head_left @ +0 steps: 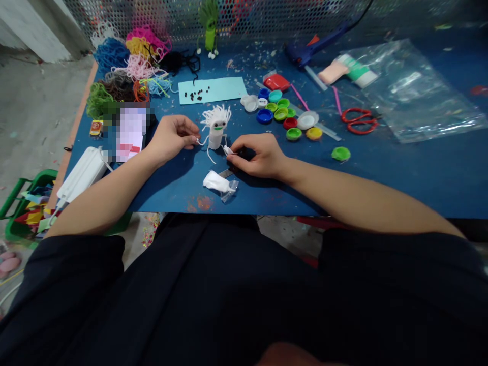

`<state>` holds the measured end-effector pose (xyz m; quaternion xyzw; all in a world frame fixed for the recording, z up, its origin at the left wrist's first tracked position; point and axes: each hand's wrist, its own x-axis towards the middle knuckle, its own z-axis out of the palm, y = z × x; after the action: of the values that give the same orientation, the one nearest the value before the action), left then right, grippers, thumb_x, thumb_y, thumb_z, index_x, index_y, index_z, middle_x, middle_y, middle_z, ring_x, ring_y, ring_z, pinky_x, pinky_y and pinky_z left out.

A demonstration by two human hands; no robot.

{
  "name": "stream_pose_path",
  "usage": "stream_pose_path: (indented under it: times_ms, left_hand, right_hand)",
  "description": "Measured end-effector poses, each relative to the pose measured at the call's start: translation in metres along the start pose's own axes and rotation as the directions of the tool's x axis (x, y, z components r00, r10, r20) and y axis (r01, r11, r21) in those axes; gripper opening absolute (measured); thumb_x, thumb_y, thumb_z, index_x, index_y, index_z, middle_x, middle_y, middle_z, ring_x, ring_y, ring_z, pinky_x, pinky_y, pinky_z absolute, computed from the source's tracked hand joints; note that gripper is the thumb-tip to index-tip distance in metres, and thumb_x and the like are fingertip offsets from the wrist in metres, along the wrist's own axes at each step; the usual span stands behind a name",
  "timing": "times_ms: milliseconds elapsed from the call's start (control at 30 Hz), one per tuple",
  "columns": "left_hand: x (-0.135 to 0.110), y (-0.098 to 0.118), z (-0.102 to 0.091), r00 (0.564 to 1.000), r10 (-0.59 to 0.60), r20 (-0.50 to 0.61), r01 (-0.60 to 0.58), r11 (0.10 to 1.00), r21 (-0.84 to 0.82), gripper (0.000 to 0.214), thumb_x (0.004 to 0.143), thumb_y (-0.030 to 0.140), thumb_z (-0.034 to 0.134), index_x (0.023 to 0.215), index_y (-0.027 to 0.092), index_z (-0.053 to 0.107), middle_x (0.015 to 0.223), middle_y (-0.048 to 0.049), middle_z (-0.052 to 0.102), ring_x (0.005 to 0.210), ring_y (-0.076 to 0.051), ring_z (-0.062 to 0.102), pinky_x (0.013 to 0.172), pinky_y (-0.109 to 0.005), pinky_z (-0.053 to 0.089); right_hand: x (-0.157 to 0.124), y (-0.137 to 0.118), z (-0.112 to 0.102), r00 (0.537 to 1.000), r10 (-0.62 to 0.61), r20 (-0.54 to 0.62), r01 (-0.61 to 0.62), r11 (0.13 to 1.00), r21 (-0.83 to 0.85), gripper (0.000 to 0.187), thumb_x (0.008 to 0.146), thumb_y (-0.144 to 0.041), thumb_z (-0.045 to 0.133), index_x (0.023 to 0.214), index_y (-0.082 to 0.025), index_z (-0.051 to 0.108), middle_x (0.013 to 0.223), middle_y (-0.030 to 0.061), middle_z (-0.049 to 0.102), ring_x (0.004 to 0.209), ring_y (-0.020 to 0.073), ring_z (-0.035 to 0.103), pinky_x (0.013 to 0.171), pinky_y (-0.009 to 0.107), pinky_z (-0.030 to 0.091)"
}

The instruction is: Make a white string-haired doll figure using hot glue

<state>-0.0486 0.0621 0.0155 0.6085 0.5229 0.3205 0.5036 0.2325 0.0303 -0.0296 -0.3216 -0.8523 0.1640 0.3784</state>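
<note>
Small white doll (215,138) with a mop of stringy hair, standing near the front of a blue table (168,193), between two bare hands. Long axis of the body close to upright, with a slight lean at most; hair at the top, dark eyes and green mouth turned toward the person's side. Thin string limbs spread from the sides and base, one trailing over the tabletop toward the near edge.

Left hand (176,136) with thumb and forefinger closed in a pinch at the tip of one white string (203,143), other fingers loosely curled. Right hand (258,154) likewise pinched, around a small white lump (227,150) at the doll's opposite side; any join between lump and doll too small to tell. Fingertip holds at both sides probably to steady the doll and spread the limb ends clear of its body.

Just in front, a soft white packet (216,181) in clear wrapping, apparently kept within easy reach. Behind, a pale blue card (224,89) dotted with black beads (199,97), perhaps against losing them. To the right, coloured lids (281,113) and red scissors (360,121); at back left, heaped yarn (141,66), likely for working room.
</note>
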Motion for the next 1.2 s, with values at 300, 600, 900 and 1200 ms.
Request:
stream_pose_path:
  times_ms: [300,600,900,1200]
  left_hand:
    - [0.010,-0.014,-0.004,0.989,0.144,0.044,-0.148,0.982,0.120,0.032,0.079,0.011,0.082,0.111,0.015,0.077,0.094,-0.0056,0.072,0.095,-0.018,0.074,0.093,-0.031,0.067]
    - [0.015,-0.024,-0.002,0.973,0.229,0.039,-0.232,0.968,0.094,0.010,0.095,0.010,0.066,0.090,0.011,0.075,0.114,-0.0130,0.074,0.083,-0.017,0.079,0.083,-0.035,0.072]
    - [0.015,-0.017,-0.004,0.979,0.170,0.113,-0.176,0.984,0.041,0.019,0.088,-0.001,0.063,0.093,0.011,0.077,0.092,-0.0080,0.079,0.093,-0.020,0.081,0.095,-0.040,0.071]
    - [0.009,-0.005,-0.005,0.986,0.161,0.051,-0.164,0.985,0.054,0.008,0.087,0.009,0.077,0.095,0.011,0.074,0.088,-0.0084,0.079,0.083,-0.019,0.079,0.088,-0.039,0.071]
  right_hand:
    - [-0.001,0.000,0.001,0.999,0.009,-0.050,-0.008,1.000,0.004,0.019,0.093,-0.038,0.073,0.088,-0.020,0.071,0.082,0.0033,0.075,0.068,0.0155,0.064,0.066,0.029,0.052]
    - [0.000,0.002,0.002,0.998,-0.007,-0.056,0.007,1.000,0.004,0.020,0.094,-0.039,0.074,0.088,-0.020,0.071,0.083,0.0032,0.076,0.067,0.0150,0.065,0.065,0.028,0.052]
    - [0.000,0.003,0.002,0.999,-0.032,-0.038,0.032,0.999,-0.005,0.019,0.095,-0.038,0.074,0.088,-0.020,0.072,0.082,0.0041,0.075,0.070,0.0162,0.066,0.067,0.029,0.053]
    - [0.000,0.002,0.002,0.997,-0.059,-0.044,0.059,0.998,-0.010,0.019,0.096,-0.037,0.073,0.089,-0.019,0.072,0.081,0.0034,0.075,0.068,0.0150,0.065,0.066,0.029,0.051]
